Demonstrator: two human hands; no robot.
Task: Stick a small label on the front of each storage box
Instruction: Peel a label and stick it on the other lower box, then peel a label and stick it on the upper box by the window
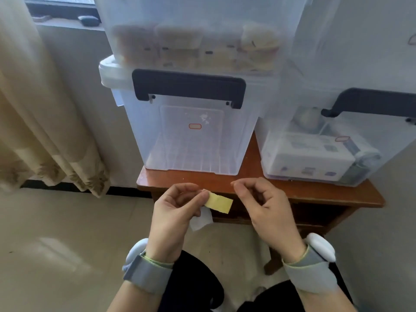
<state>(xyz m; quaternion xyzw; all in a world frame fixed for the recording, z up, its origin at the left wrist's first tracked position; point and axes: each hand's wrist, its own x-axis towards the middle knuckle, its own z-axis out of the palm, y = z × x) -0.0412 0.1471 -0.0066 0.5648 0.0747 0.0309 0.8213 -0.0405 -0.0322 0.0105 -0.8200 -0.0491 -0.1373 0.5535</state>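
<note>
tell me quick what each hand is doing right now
Left hand: closed, pinching the yellow backing strip.
Right hand: fingers curled, whether it holds anything cannot be told.

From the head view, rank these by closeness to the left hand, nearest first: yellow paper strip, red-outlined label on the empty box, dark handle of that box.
1. Yellow paper strip: pinched in the left hand's fingers.
2. Red-outlined label: above, on the empty box's front.
3. Dark handle: higher, along the box's top edge.
</note>
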